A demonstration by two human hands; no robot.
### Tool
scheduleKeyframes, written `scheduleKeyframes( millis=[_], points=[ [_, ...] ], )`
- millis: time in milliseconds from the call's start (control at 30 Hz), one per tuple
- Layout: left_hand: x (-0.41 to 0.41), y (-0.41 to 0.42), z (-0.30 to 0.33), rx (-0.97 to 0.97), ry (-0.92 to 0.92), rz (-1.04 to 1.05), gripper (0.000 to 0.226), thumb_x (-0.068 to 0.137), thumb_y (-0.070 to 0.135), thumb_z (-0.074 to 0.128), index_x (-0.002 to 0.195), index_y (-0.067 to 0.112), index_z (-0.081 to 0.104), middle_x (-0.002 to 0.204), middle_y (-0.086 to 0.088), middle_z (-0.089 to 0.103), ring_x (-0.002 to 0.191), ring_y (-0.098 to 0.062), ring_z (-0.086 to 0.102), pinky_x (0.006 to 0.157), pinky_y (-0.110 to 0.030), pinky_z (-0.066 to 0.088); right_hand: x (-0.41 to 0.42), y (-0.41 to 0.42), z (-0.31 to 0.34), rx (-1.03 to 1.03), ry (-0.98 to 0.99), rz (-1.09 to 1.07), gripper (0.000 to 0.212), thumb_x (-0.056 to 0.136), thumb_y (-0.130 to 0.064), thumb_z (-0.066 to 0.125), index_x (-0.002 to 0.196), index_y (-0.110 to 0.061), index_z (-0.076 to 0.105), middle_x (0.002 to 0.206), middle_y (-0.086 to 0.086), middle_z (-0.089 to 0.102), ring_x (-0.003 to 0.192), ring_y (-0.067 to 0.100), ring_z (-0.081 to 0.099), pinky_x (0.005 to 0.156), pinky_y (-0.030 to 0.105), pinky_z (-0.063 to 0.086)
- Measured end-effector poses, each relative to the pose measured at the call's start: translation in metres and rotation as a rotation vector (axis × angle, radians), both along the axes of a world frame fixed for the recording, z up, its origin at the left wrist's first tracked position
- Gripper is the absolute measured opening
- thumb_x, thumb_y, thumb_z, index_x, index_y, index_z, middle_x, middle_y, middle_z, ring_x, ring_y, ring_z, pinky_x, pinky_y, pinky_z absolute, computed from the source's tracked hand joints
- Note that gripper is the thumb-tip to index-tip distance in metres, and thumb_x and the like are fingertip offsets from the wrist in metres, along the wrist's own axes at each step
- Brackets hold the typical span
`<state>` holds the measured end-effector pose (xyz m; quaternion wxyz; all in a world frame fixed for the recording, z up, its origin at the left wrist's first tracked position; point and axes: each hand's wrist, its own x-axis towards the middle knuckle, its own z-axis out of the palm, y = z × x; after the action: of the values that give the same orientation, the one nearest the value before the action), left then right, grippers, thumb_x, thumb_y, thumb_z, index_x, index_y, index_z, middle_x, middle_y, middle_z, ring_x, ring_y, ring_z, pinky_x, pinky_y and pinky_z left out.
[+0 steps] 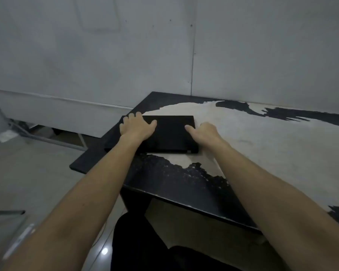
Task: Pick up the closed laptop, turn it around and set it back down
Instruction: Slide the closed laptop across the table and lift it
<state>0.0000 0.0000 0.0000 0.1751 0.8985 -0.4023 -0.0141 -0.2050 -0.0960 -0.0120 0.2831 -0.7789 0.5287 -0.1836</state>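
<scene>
Black, worn table [262, 143] fills centre-right, closed laptop [172, 134] flat on it mid-frame, 2 hands apart: left hand [137, 127] spread flat over its left end, right hand [205, 133] gripping its right edge, thumb on top.

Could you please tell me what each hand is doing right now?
Left hand: open, flat on the laptop.
Right hand: grips the laptop's right edge.
</scene>
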Motion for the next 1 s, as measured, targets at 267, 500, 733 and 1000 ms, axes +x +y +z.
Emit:
scheduleKeyframes(
  millis=[267,500,733,1000],
  points=[
    [0.049,0.028,-0.003,0.037,0.119,0.200,0.086,0.082,0.073,0.052,0.141,0.009,0.050,0.143,-0.018,0.054,0.133,-0.039,0.045,0.104,-0.049,0.041,0.032,-0.001,-0.006,0.072,0.061,-0.047,0.061,0.093,-0.062,0.054,0.100,-0.003,0.066,0.126,0.022,0.063,0.114,0.039,0.059,0.099,0.049,0.050],
    [0.059,0.017,-0.005,0.146,0.189,0.192,0.086,0.079,0.075,0.056,0.140,0.014,0.054,0.140,-0.014,0.059,0.131,-0.037,0.050,0.108,-0.049,0.043,0.046,-0.005,-0.007,0.092,0.167,-0.107,0.060,0.089,-0.061,0.060,0.117,-0.008,0.066,0.127,0.017,0.062,0.118,0.036,0.055,0.086,0.038,0.048],
    [0.073,0.012,0.001,0.155,0.311,0.142,0.089,0.075,0.071,0.071,0.136,0.007,0.058,0.134,-0.014,0.063,0.120,-0.036,0.060,0.103,-0.046,0.049,0.044,-0.005,-0.007,0.158,0.059,-0.155,0.049,0.085,-0.057,0.067,0.104,-0.012,0.064,0.113,0.010,0.068,0.110,0.034,0.060,0.093,0.042,0.054],
    [0.082,0.009,-0.005,-0.003,0.626,0.037,0.069,0.071,0.053,0.087,0.118,0.007,0.066,0.114,-0.010,0.069,0.106,-0.033,0.066,0.099,-0.044,0.052,0.029,-0.021,-0.011,0.400,-0.376,-0.184,0.058,0.071,-0.045,0.085,0.112,-0.010,0.062,0.108,0.008,0.068,0.095,0.029,0.065,0.074,0.038,0.056]
  ],
)
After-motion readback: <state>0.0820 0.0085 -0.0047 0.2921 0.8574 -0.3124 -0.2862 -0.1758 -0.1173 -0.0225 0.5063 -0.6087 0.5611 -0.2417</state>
